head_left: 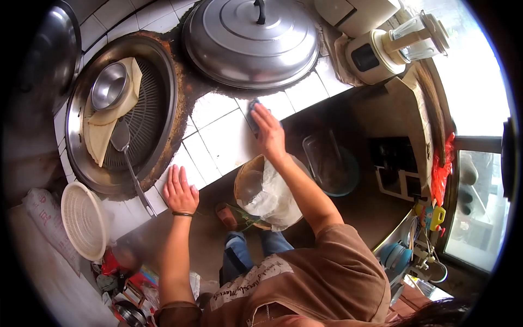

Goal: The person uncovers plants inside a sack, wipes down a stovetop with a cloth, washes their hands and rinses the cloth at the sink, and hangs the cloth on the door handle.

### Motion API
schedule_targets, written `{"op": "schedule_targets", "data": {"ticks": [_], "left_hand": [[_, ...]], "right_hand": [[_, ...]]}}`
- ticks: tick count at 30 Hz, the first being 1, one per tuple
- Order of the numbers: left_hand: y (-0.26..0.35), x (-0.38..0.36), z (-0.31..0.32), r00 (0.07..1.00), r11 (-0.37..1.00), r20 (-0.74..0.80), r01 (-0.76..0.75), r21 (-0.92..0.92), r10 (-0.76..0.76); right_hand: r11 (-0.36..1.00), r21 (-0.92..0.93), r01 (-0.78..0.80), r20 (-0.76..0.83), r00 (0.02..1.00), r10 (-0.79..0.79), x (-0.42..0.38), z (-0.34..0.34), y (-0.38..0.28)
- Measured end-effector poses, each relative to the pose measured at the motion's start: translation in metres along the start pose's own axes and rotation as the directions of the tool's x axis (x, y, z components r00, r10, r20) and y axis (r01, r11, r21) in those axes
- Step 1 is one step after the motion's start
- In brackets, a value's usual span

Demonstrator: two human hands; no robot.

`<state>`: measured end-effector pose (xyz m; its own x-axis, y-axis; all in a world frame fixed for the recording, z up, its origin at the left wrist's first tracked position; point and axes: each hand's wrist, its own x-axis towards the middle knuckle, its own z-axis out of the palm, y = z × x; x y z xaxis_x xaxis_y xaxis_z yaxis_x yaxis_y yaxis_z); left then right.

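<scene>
My left hand [181,191] rests on the white tiled counter [223,139] near its front edge, fingers spread out and holding nothing. A metal spatula [135,174] lies just left of it, its handle reaching over the counter edge. With my right hand [269,133] I hold a small dark cloth [254,108] against the tiles. Fingers cover part of the cloth. Behind this hand a large domed steel lid [250,43] sits on the stove. To the left, a wide wok [170,98] contains a slotted rack, folded tan cloth [98,136] and a metal bowl [109,87].
Below the counter stands a bucket [245,182] with a white liner, beside a teal basin [348,182]. A blender [381,52] is at the back right. On the left, a white plastic basket [84,220] leans by the counter edge. A red bag [444,171] hangs near the window.
</scene>
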<state>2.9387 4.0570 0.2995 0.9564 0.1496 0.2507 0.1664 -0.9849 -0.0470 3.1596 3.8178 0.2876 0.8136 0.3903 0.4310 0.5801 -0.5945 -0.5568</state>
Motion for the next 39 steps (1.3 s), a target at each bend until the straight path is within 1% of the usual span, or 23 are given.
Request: {"op": "schedule_targets", "data": {"ticks": [1,2,4,6,7,10,11,13,14,15,18,20,22,24,26,27,28,31,32,33,35,38,39], "left_hand": [[-0.001,-0.001,0.001,1.000,1.000,0.014,0.004,-0.006,-0.004],[-0.001,-0.002,0.002,1.000,1.000,0.010,0.001,-0.007,-0.001],[-0.003,-0.003,0.003,1.000,1.000,0.001,-0.003,-0.002,0.003],[-0.004,-0.003,0.004,1.000,1.000,-0.006,-0.012,-0.013,0.012],[-0.005,-0.003,0.005,1.000,1.000,-0.010,-0.010,-0.020,0.010],[-0.003,-0.002,0.001,1.000,0.999,0.006,0.001,-0.043,-0.001],[-0.003,-0.004,0.002,1.000,0.999,0.000,0.004,-0.048,-0.004],[-0.006,-0.005,0.009,0.999,0.999,-0.032,-0.008,-0.040,0.006],[-0.006,-0.005,0.007,1.000,0.999,-0.023,-0.006,-0.042,0.005],[-0.005,-0.005,0.005,1.000,0.999,-0.017,-0.008,-0.050,0.007],[-0.008,-0.002,0.004,1.000,0.999,0.010,-0.013,-0.047,0.013],[-0.006,-0.007,0.005,1.000,0.998,0.017,0.004,-0.059,-0.003],[-0.008,-0.005,0.006,1.000,0.997,-0.007,-0.007,-0.082,0.006],[-0.008,-0.004,0.005,1.000,0.997,-0.007,-0.004,-0.075,0.004],[-0.007,-0.005,0.003,1.000,0.997,0.009,0.003,-0.076,-0.002],[-0.008,-0.005,0.004,1.000,0.997,0.002,-0.003,-0.074,0.004],[-0.008,-0.005,0.005,1.000,0.997,-0.006,-0.004,-0.074,0.004],[-0.006,-0.010,0.007,1.000,0.997,0.007,0.013,-0.079,-0.012],[-0.009,-0.007,0.009,1.000,0.997,-0.001,0.004,-0.077,-0.004],[-0.008,-0.008,0.009,1.000,0.997,-0.005,0.005,-0.072,-0.005],[-0.006,-0.007,0.005,1.000,0.994,0.004,0.004,-0.105,-0.004],[-0.008,-0.006,0.006,1.000,0.997,-0.012,-0.007,-0.079,0.006],[-0.008,-0.006,0.006,1.000,0.997,-0.013,-0.004,-0.079,0.003]], "right_hand": [[0.992,0.115,0.052,0.081,0.995,-0.061,-0.007,0.007,-0.024],[0.984,0.161,0.079,0.186,0.977,-0.109,-0.010,0.008,-0.040],[0.968,0.064,0.242,0.333,0.909,-0.249,-0.006,0.007,-0.046],[0.909,0.140,0.392,0.424,0.806,-0.413,0.016,-0.007,-0.026],[0.877,0.086,0.472,0.370,0.802,-0.468,0.030,-0.007,-0.013],[0.947,0.013,0.320,0.198,0.928,-0.316,0.046,0.023,-0.018],[0.956,0.046,0.289,0.152,0.944,-0.293,0.031,0.030,-0.034],[0.948,0.109,0.298,0.288,0.904,-0.317,-0.013,0.022,-0.072],[0.949,0.117,0.293,0.362,0.877,-0.316,-0.030,0.017,-0.081],[0.938,0.101,0.331,0.400,0.850,-0.343,-0.028,0.011,-0.081],[0.948,0.036,0.316,0.316,0.897,-0.311,0.015,0.025,-0.055],[0.971,-0.059,0.231,0.222,0.952,-0.213,0.045,0.046,-0.060],[0.969,-0.044,0.244,0.228,0.947,-0.228,0.017,0.056,-0.084],[0.941,0.123,0.315,0.384,0.859,-0.338,-0.026,0.046,-0.107],[0.889,0.145,0.433,0.423,0.785,-0.452,-0.018,0.038,-0.092],[0.886,0.145,0.441,0.398,0.794,-0.460,-0.003,0.041,-0.084],[0.915,0.106,0.388,0.357,0.845,-0.399,0.019,0.046,-0.081],[0.958,-0.014,0.286,0.201,0.939,-0.278,0.027,0.086,-0.101],[0.940,0.067,0.334,0.212,0.916,-0.341,0.000,0.081,-0.113],[0.929,0.102,0.355,0.269,0.890,-0.369,-0.022,0.070,-0.124],[0.902,0.180,0.393,0.359,0.827,-0.432,-0.036,0.051,-0.125],[0.920,0.109,0.375,0.238,0.889,-0.391,0.016,0.068,-0.087],[0.940,0.052,0.336,0.193,0.921,-0.339,0.043,0.076,-0.081]]}}
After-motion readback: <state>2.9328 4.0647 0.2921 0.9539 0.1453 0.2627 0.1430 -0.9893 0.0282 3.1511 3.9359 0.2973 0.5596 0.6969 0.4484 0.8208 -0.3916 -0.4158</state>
